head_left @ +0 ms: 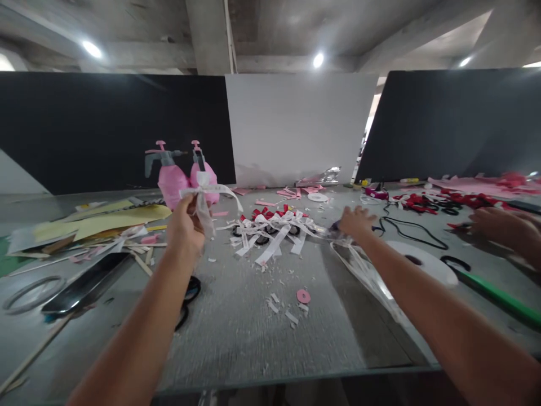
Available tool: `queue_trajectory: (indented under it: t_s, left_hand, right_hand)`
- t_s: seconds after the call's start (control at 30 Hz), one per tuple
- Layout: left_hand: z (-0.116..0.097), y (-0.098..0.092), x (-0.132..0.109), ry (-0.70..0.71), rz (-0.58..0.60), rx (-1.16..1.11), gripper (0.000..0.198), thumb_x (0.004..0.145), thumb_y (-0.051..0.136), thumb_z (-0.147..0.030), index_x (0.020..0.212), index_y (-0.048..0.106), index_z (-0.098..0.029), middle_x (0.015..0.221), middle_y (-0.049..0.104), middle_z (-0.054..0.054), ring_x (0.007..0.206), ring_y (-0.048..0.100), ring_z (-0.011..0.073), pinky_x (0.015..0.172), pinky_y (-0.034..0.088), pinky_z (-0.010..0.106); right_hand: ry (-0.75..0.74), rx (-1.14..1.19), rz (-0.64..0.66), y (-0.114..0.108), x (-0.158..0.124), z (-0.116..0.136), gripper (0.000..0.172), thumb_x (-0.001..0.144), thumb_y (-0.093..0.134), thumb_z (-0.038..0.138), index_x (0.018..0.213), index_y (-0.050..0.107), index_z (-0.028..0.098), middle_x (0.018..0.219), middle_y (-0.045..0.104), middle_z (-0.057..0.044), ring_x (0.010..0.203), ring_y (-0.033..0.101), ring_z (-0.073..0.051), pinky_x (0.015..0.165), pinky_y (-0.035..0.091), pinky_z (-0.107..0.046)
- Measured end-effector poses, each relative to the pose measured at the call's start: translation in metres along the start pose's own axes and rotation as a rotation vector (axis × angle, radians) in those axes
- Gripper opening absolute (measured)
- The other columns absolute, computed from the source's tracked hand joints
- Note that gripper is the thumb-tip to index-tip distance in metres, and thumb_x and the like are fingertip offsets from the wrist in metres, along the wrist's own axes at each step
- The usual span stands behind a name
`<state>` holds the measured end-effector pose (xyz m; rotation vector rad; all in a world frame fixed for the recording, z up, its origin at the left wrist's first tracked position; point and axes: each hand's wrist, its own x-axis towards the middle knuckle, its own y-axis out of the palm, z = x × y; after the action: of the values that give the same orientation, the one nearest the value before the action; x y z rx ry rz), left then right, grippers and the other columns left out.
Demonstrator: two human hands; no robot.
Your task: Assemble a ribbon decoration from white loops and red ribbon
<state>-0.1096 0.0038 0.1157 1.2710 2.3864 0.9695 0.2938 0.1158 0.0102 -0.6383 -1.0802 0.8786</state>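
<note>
White ribbon bow (205, 192) pinched shut in my left hand (186, 225), held up over the table (236, 332) prob to check its loops, right hand (357, 221) stretched twd the bow pile (274, 228) nr the far edge (fingers blurred, can't tell grip).

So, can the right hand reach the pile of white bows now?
Probably yes: the right hand is stretched out just beside the pile of bows, and nothing stands between them. The left hand holds one bow aside.
</note>
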Motion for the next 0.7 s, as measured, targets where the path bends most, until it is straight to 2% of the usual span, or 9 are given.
queue_trajectory:
  t_s: [0.07,0.13,0.2,0.27,0.33,0.43,0.5,0.6,0.7]
  left_hand:
    - [-0.016,-0.001,0.006,0.031,-0.009,-0.024,0.004,0.078,0.059,-0.022,0.078,0.061,-0.018,0.062,0.064,-0.003,0.055,0.064,0.0103,0.049,0.050,0.019]
    - [-0.029,0.001,0.010,0.048,-0.024,-0.042,0.004,0.078,0.060,-0.022,0.079,0.061,-0.018,0.061,0.063,-0.002,0.057,0.064,0.0112,0.047,0.049,0.018]
    - [-0.038,0.005,0.011,0.069,-0.015,-0.062,0.004,0.078,0.060,-0.021,0.080,0.062,-0.018,0.061,0.063,-0.001,0.058,0.064,0.0117,0.048,0.049,0.018]
    - [-0.044,0.009,0.008,0.076,-0.001,-0.062,0.005,0.079,0.059,-0.021,0.081,0.062,-0.017,0.061,0.063,0.000,0.059,0.064,0.0121,0.049,0.049,0.018]
    - [-0.047,0.012,0.004,0.072,0.006,-0.041,0.008,0.080,0.059,-0.021,0.084,0.062,-0.016,0.063,0.063,0.000,0.060,0.065,0.0126,0.050,0.050,0.018]
    - [-0.047,0.012,0.001,0.079,0.026,-0.012,0.011,0.079,0.061,-0.023,0.088,0.062,-0.016,0.068,0.064,0.000,0.066,0.068,0.0139,0.056,0.053,0.020]
    - [-0.043,0.009,0.002,0.076,0.045,-0.009,0.012,0.078,0.062,-0.023,0.088,0.062,-0.017,0.070,0.065,0.000,0.070,0.069,0.0147,0.060,0.054,0.021]
    - [-0.033,0.006,0.006,0.054,0.061,-0.015,0.011,0.076,0.064,-0.024,0.084,0.063,-0.017,0.070,0.065,0.000,0.071,0.069,0.0151,0.062,0.056,0.021]
    - [-0.019,0.003,0.010,0.033,0.064,-0.019,0.007,0.076,0.063,-0.022,0.081,0.063,-0.017,0.069,0.066,0.001,0.069,0.068,0.0145,0.061,0.055,0.021]
  right_hand:
    - [-0.124,-0.063,0.024,-0.004,-0.022,0.054,0.041,0.076,0.061,0.025,0.114,0.066,0.010,0.127,0.054,-0.029,0.119,0.046,-0.044,0.091,0.034,-0.061]
    - [-0.378,-0.009,0.103,-0.007,-0.053,0.118,0.033,0.082,0.055,0.022,0.112,0.068,0.017,0.120,0.061,-0.021,0.115,0.052,-0.036,0.094,0.038,-0.049]
    - [-0.562,0.142,0.324,-0.007,-0.090,0.182,0.026,0.086,0.051,0.024,0.101,0.072,0.021,0.102,0.070,-0.014,0.099,0.062,-0.028,0.085,0.043,-0.037]
    - [-0.722,0.285,0.572,-0.001,-0.127,0.235,0.026,0.087,0.053,0.032,0.102,0.072,0.023,0.098,0.073,-0.009,0.092,0.066,-0.024,0.078,0.045,-0.031]
    - [-0.751,0.294,0.669,0.008,-0.158,0.274,0.034,0.086,0.054,0.044,0.103,0.072,0.021,0.101,0.073,-0.011,0.092,0.067,-0.026,0.073,0.046,-0.031]
    - [-0.769,0.309,0.740,0.027,-0.185,0.307,0.041,0.084,0.054,0.055,0.095,0.073,0.020,0.096,0.074,-0.010,0.088,0.067,-0.025,0.068,0.045,-0.030]
    - [-0.777,0.368,0.743,0.037,-0.193,0.317,0.034,0.082,0.058,0.051,0.090,0.072,0.021,0.092,0.074,-0.007,0.084,0.067,-0.023,0.066,0.044,-0.028]
    - [-0.730,0.527,0.703,0.043,-0.194,0.321,0.021,0.080,0.063,0.040,0.086,0.069,0.021,0.089,0.073,-0.004,0.080,0.065,-0.019,0.065,0.042,-0.026]
    - [-0.577,0.699,0.709,0.034,-0.184,0.310,0.017,0.076,0.068,0.036,0.080,0.066,0.020,0.079,0.070,-0.001,0.070,0.062,-0.014,0.060,0.040,-0.023]
